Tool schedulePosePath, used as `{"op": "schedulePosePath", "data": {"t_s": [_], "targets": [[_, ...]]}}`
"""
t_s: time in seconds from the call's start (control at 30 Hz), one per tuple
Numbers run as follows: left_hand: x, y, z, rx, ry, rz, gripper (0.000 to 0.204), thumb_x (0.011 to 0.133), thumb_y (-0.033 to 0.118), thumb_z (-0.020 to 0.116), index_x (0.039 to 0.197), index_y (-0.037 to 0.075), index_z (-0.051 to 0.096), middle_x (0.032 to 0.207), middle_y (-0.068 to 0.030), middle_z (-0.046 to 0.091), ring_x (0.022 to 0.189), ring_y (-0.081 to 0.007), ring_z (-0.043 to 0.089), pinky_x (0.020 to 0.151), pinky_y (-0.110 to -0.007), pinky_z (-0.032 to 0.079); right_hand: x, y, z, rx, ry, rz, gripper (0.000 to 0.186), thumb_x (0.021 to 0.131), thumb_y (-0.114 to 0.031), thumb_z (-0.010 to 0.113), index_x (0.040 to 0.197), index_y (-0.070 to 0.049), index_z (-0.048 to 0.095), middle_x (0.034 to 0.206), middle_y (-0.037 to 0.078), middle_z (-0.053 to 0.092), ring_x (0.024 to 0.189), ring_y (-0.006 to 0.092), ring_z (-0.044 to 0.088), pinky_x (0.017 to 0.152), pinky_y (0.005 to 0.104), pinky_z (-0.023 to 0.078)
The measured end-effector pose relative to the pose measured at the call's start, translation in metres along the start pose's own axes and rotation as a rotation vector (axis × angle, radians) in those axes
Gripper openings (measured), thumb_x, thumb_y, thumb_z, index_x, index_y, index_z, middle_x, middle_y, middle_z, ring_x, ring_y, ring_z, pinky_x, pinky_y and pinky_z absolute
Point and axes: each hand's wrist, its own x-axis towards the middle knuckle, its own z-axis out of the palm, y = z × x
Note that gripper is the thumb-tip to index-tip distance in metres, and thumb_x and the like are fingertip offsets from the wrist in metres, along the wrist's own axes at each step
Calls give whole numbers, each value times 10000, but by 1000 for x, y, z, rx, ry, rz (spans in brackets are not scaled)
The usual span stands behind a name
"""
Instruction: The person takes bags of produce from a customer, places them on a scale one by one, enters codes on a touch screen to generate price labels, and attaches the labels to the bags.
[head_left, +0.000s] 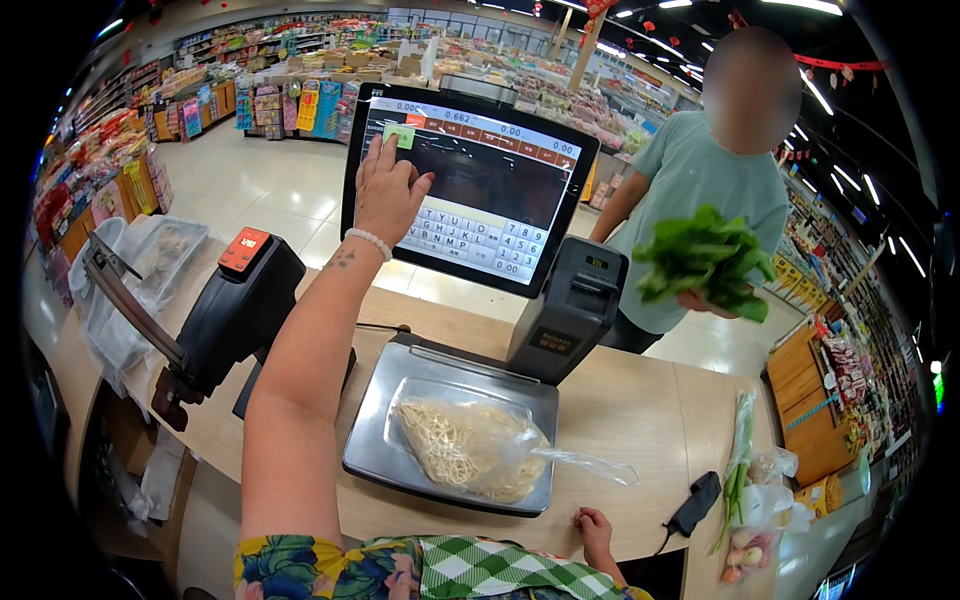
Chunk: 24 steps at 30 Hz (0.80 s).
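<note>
My left hand reaches up to the touchscreen monitor, fingertips at its upper-left part and fingers stretched out. My right hand rests low on the wooden counter, right of the scale, with fingers loosely curled and nothing visible in them. A clear bag of pale noodles lies on the steel scale tray, its twisted top trailing rightward. A dark upright device stands behind the scale, beside the monitor.
A person in a light teal shirt holds leafy greens across the counter. Right lie a black pouch-like item, green onions and bagged produce. Left stand a black bag-sealing device and plastic bags. Store shelves fill the background.
</note>
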Motion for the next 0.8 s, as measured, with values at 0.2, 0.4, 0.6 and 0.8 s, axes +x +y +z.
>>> {"op": "schedulePosePath", "data": {"t_s": [0.2, 0.4, 0.6, 0.8], "targets": [[-8, -1, 0, -7, 2, 13, 255, 838, 311, 578, 769, 66, 596, 1374, -202, 347, 1314, -349, 234, 1035, -425, 211, 0, 0, 0, -5, 13, 18, 154, 821, -4, 509, 953, 13, 586, 773, 56, 601, 681, 118, 563, 621, 221, 463], [2, 1, -4, 33, 26, 29, 267, 842, 319, 574, 758, 67, 595, 1378, -200, 343, 1312, -367, 225, 1038, -425, 199, 0, -2, 0, 2, -3, 6, 156, 815, -3, 517, 953, 19, 587, 765, 60, 603, 685, 122, 564, 632, 224, 464], [-1, 1, -3, -70, -3, 41, 303, 830, 340, 580, 759, 47, 610, 1312, -220, 408, 1289, -391, 249, 1034, -465, 202, 1, 0, 0, -19, 13, 14, 160, 814, 3, 508, 953, 29, 585, 765, 62, 601, 681, 124, 557, 642, 229, 464], [-86, 36, -30, -616, -778, 244, 521, 770, 309, 679, 1176, 37, 499, 1383, -223, 302, 1324, -382, 196, 1070, -425, 202, -1, 2, -1, -33, -1, 27, 162, 827, -25, 505, 962, 20, 582, 766, 63, 599, 679, 129, 560, 627, 231, 461]]}}
